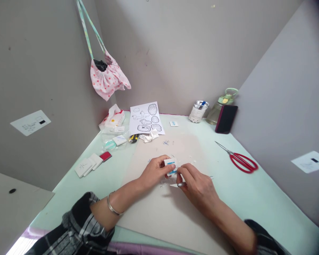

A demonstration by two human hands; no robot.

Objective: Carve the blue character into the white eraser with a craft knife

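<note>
My left hand [159,167] is closed round a small white carving block [168,162] with bright blue markings on its face, its thumb pressed along the edge. Close on the right, my right hand [198,184] grips a slim craft knife [180,184]. The knife's pointed blade sticks out leftward below the block. My right thumb and forefinger are at the block's right side; whether they touch it I cannot tell. Small crumbs [166,142] lie on the beige mat [154,209] around and beyond my hands.
To the left are several white cards [83,167], a red pad [105,156], a yellow-black cutter [133,138] and tissues [113,118]. A printed sheet [143,109] lies behind. On the right are red-handled scissors [243,162], a phone [227,119], a bottle [215,111] and a jar [198,112].
</note>
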